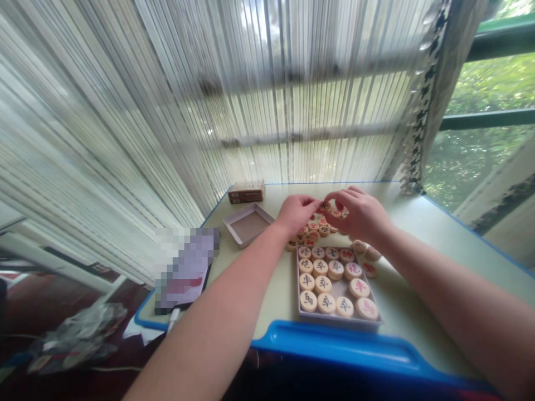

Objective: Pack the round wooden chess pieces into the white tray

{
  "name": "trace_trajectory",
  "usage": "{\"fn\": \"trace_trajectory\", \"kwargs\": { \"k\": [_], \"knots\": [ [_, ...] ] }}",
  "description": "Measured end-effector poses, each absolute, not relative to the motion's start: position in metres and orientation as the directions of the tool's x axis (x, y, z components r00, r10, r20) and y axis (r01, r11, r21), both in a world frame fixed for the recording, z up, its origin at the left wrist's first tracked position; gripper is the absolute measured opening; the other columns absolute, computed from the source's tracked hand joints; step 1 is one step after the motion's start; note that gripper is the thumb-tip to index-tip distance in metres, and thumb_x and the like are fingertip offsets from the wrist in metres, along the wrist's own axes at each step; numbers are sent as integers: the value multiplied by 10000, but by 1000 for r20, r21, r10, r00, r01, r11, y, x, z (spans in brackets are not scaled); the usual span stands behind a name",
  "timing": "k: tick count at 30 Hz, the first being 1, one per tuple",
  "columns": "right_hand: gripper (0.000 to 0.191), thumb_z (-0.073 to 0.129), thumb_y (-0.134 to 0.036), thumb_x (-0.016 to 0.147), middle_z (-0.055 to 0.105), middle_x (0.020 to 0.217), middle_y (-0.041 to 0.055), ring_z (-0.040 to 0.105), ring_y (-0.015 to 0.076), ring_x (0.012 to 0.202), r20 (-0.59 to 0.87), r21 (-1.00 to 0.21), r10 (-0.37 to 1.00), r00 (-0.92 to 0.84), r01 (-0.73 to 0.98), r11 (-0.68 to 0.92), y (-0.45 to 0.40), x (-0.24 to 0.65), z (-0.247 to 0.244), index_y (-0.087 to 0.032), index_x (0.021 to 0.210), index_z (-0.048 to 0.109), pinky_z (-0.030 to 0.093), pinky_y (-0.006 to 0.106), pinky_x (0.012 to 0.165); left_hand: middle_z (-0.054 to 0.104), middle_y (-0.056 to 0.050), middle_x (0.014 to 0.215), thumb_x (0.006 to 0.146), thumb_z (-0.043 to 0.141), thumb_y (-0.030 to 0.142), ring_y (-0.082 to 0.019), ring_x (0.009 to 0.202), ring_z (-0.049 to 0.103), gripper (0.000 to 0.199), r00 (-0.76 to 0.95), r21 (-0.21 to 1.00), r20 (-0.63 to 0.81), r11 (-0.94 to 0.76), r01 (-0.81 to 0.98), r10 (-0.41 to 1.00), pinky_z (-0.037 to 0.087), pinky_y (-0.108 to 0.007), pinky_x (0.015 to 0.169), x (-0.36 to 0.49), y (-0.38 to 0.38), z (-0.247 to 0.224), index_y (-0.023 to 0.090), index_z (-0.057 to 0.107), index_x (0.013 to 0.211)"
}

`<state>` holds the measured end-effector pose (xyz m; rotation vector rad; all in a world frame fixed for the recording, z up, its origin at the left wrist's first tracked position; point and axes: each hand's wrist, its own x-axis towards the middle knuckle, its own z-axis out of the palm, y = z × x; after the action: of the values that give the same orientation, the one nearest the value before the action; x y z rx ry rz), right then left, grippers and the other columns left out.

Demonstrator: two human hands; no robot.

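Beyond the box, my left hand [297, 213] and my right hand [358, 213] meet over a loose pile of round chess pieces [313, 226]. Between their fingertips is one round wooden piece [325, 206] with a dark character, held by both hands. Nearer to me lies an open square box [339, 319] with pieces in rows, some with black characters and some with red. A gap shows among them, right of the middle. A few loose pieces [369, 269] lie beside the box's right edge, under my right forearm.
An empty square lid [249, 224] lies left of the pile, with small stacked boxes [246, 191] behind it. A pixelated flat object [188, 273] lies at the table's left edge. The blue rim [343, 345] runs along the front. String curtains hang behind.
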<state>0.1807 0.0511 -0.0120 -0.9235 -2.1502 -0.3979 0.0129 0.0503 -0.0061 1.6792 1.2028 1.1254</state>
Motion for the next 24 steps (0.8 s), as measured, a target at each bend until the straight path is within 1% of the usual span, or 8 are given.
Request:
{"fn": "trace_trajectory", "kwargs": {
  "k": [5,9,14,18,21,24],
  "knots": [
    [230,559,-311,738,608,686,41,536,201,707,739,-4,494,-458,731,682,48,179,-13,-209,936,612,429,306,643,655,-44,699,766,579,329,-82,538,513,217,156,892,260,-299,340,953,420,-229,536,14,48,-4,131,667,749],
    [206,558,-315,736,589,643,34,528,194,667,755,-6,482,-445,731,683,47,177,-12,-212,901,625,433,308,634,657,-43,703,766,573,359,-85,556,522,241,194,870,279,-333,364,940,424,-233,555,11,47,-2,137,668,761],
    [201,561,-298,737,591,652,31,532,183,655,763,-9,464,-449,711,703,45,176,-10,-199,898,629,443,301,628,660,-50,715,769,561,342,-94,603,545,232,176,821,326,-370,435,929,430,-233,591,9,47,-2,137,663,731],
    [181,574,-293,726,606,678,31,537,183,672,770,-19,450,-452,690,724,43,174,-6,-203,876,622,452,308,639,664,-58,720,777,543,365,-101,611,555,263,182,812,360,-404,422,915,438,-239,596,8,43,2,132,661,744],
    [132,590,-266,688,606,685,30,537,185,691,779,-77,468,-417,677,732,38,169,1,-202,803,601,452,315,650,655,-53,692,784,525,349,-107,589,552,263,224,793,355,-420,442,908,439,-247,583,7,38,6,131,662,735],
    [89,591,-248,676,586,663,17,526,162,650,730,-212,557,-396,644,735,26,168,11,-196,748,578,438,293,615,649,-50,681,792,512,383,-116,585,552,294,263,769,376,-458,446,889,442,-255,583,4,31,11,134,663,751]
  ]
}}
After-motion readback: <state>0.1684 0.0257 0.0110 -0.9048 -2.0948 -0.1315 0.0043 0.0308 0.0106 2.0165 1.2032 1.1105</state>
